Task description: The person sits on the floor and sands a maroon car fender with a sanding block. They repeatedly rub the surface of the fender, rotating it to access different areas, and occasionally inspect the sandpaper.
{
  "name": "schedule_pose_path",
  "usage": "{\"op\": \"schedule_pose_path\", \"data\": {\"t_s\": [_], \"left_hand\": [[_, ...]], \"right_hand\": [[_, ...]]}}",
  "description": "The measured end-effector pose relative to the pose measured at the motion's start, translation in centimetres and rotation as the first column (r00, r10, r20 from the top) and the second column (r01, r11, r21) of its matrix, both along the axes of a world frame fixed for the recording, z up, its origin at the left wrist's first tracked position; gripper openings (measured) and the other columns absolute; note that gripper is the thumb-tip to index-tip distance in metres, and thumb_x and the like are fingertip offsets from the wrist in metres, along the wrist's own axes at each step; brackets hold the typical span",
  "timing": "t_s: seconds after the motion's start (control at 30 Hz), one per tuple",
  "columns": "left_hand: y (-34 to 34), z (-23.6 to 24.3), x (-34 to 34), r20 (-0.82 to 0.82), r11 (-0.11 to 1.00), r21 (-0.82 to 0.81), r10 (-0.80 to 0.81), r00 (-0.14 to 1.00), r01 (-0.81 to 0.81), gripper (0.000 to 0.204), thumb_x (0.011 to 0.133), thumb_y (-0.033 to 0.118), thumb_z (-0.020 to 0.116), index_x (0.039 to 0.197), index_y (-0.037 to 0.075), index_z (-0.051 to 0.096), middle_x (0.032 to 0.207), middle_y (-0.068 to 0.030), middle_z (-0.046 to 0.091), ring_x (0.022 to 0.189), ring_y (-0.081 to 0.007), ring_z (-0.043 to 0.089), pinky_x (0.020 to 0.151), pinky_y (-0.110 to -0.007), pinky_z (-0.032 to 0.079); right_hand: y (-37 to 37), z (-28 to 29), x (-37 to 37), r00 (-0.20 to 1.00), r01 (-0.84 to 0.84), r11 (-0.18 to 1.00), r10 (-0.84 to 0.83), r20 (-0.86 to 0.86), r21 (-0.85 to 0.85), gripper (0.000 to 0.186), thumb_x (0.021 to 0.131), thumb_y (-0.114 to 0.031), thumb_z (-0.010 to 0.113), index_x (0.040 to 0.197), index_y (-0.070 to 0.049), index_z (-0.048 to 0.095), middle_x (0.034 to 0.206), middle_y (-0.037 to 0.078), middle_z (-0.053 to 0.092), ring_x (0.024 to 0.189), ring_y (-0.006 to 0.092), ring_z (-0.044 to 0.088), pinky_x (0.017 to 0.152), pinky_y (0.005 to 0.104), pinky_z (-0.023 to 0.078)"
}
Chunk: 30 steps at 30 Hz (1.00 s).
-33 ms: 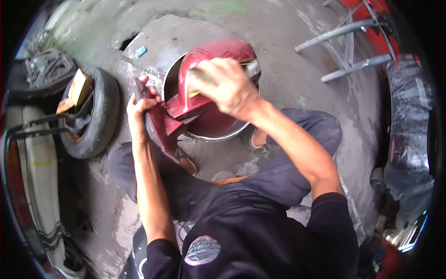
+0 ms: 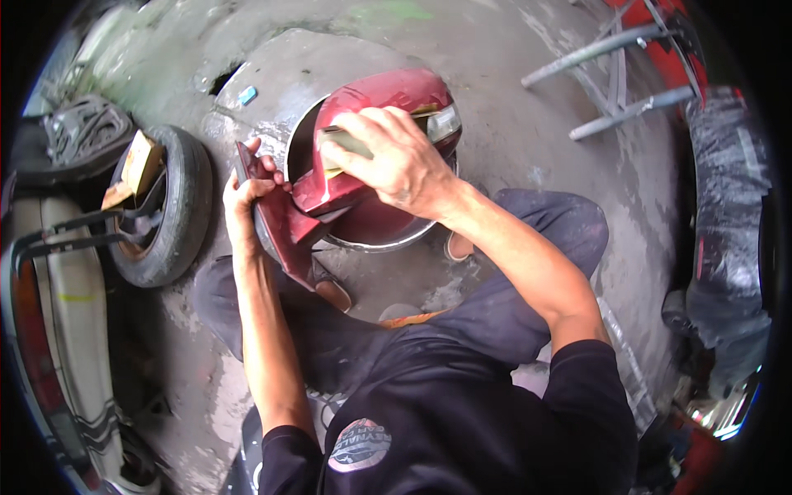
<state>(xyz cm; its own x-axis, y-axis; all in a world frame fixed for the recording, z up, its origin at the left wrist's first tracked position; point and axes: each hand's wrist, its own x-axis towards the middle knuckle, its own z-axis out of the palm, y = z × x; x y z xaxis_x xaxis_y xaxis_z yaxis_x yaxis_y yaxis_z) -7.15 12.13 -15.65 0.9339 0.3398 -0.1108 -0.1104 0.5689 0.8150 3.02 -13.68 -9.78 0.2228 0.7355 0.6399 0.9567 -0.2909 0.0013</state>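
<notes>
Below our left hand (image 2: 252,180) and right hand (image 2: 404,163) we have the grey floor (image 2: 495,49), running out on every side. Well to the right of the right hand stands a wrapped bundle (image 2: 728,173); to the left of the left hand, rather nearer, is a tyre (image 2: 196,186). Under the hands sits a round tub (image 2: 373,247), its pale rim showing on our near side. Across it lies the red mirror (image 2: 322,190), its long axis slanting from the left hand, at the near left, to beyond the right hand, at the far right. Its mount (image 2: 286,238) is nearest our left hand, whose thumb and fingers curl round the edge, pinching it. The rounded shell (image 2: 396,85) is on the right hand's side: that hand lies over it, fingers bent, pinching a greenish pad (image 2: 351,143) against the surface; how hard it presses, we cannot tell. Past the right hand, at the shell's far end, shows a clear lens (image 2: 444,124). Smallest, beyond the left hand, a blue piece (image 2: 247,95) lies on the floor, well apart from the mirror.
</notes>
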Motion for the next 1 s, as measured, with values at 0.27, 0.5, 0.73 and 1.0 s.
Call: {"op": "schedule_pose_path", "data": {"t_s": [0.27, 0.5, 0.73, 1.0], "left_hand": [[0.5, 0.6, 2.3, -0.111, 0.981, -0.122, -0.167, 0.980, 0.154, 0.069, 0.080, 0.003, 0.060, 0.147, -0.004, 0.048, 0.103, -0.0130, 0.062, 0.088, -0.0261, 0.064, 0.085, -0.044, 0.056], [1.1, 0.9, 3.1, -0.152, 0.979, -0.130, -0.178, 0.972, 0.158, 0.067, 0.078, -0.002, 0.059, 0.143, -0.005, 0.048, 0.101, -0.0145, 0.063, 0.085, -0.0289, 0.066, 0.085, -0.046, 0.058], [2.1, -0.2, 2.8, -0.196, 0.995, 0.025, -0.087, 0.977, 0.094, 0.063, 0.078, 0.001, 0.060, 0.140, -0.009, 0.053, 0.099, -0.0128, 0.065, 0.086, -0.0266, 0.068, 0.084, -0.041, 0.058], [2.0, -0.2, 2.6, -0.203, 0.992, -0.056, -0.119, 0.972, 0.110, 0.059, 0.080, 0.001, 0.061, 0.138, -0.009, 0.055, 0.098, -0.0125, 0.065, 0.088, -0.0261, 0.067, 0.088, -0.039, 0.057]], "right_hand": [[-10.8, 2.6, 4.4, 0.966, 0.190, 0.977, -0.169, -0.195, 0.099, 0.047, 0.080, -0.010, 0.082, 0.127, -0.011, 0.078, 0.128, 0.017, 0.068, 0.112, 0.0360, 0.066, 0.099, 0.0490, 0.053], [-4.2, 0.9, 3.3, 0.988, 0.058, 0.995, -0.068, -0.137, -0.079, 0.037, 0.085, -0.015, 0.082, 0.121, -0.013, 0.079, 0.133, 0.015, 0.068, 0.120, 0.0342, 0.066, 0.103, 0.0475, 0.051], [-5.0, 0.8, 3.8, 0.991, -0.080, 0.982, 0.059, -0.124, -0.170, 0.044, 0.084, -0.005, 0.072, 0.127, -0.018, 0.076, 0.131, 0.016, 0.068, 0.119, 0.0355, 0.065, 0.102, 0.0481, 0.052], [1.4, -0.6, 1.1, 0.986, -0.151, 0.971, 0.134, -0.101, -0.184, 0.052, 0.080, -0.004, 0.071, 0.131, -0.012, 0.074, 0.134, 0.017, 0.066, 0.123, 0.0349, 0.063, 0.104, 0.0493, 0.050]]}}
